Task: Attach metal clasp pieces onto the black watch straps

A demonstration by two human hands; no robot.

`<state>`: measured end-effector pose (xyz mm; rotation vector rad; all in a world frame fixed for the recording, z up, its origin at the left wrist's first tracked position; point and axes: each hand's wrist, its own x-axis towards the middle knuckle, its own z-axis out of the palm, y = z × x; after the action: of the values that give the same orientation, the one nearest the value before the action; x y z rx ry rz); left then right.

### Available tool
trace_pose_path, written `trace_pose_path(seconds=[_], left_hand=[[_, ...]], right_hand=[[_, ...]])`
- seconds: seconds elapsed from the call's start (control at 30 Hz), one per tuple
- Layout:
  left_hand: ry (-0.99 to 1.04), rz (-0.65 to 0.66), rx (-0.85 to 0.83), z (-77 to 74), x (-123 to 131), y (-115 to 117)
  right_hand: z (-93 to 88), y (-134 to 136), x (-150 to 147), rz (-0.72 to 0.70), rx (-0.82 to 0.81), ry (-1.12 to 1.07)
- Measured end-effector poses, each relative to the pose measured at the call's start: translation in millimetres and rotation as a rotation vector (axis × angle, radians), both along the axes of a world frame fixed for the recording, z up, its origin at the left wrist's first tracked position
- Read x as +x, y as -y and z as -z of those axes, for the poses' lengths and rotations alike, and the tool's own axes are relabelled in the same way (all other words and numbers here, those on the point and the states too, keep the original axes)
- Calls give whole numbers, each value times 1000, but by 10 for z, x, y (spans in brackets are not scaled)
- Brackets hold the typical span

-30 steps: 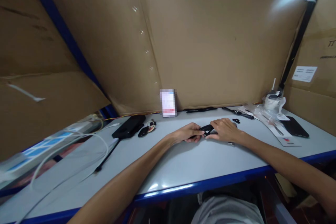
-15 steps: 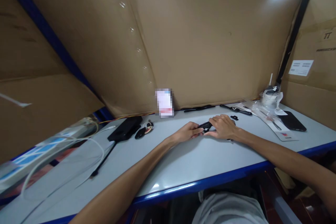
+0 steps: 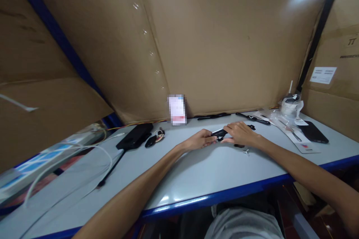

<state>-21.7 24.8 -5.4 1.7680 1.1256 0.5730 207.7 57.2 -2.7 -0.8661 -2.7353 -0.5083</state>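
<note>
Both of my hands meet over the middle of the table around a small black object point(image 3: 219, 133) with a shiny edge; its kind cannot be made out. My left hand point(image 3: 200, 139) pinches its left end between thumb and fingers. Over its right end curl the fingers of my right hand point(image 3: 239, 133), which hide part of it. Just below the right hand, a small white pronged piece point(image 3: 246, 152) lies on the table, and a dark brown piece point(image 3: 239, 145) peeks out from under the palm. A small black part point(image 3: 252, 127) rests behind the right hand.
Left lie a black box-shaped device point(image 3: 135, 136) with a cable, keys point(image 3: 155, 138) and a power strip point(image 3: 36, 166). A blurred card-like item point(image 3: 177, 110) leans on the cardboard wall point(image 3: 224, 44). Black strap-like items point(image 3: 254, 118), plastic packaging point(image 3: 276, 117) and a phone point(image 3: 314, 132) lie right.
My right hand has shifted slightly, baring more of the white pronged piece and the dark brown piece. Both hands keep their hold on the black object. The view has shifted a little.
</note>
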Motion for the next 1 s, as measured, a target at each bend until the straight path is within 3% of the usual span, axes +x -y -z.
trace_pose_path(seconds=[0.33, 0.67, 1.0], left_hand=[[-1, 13, 10, 36, -19, -21], [-44, 60, -12, -17, -74, -43], [-106, 130, 13, -60, -72, -44]], right_hand=[[17, 5, 47, -7, 56, 49], [-4, -27, 137, -70, -88, 41], [37, -5, 116, -37, -182, 48]])
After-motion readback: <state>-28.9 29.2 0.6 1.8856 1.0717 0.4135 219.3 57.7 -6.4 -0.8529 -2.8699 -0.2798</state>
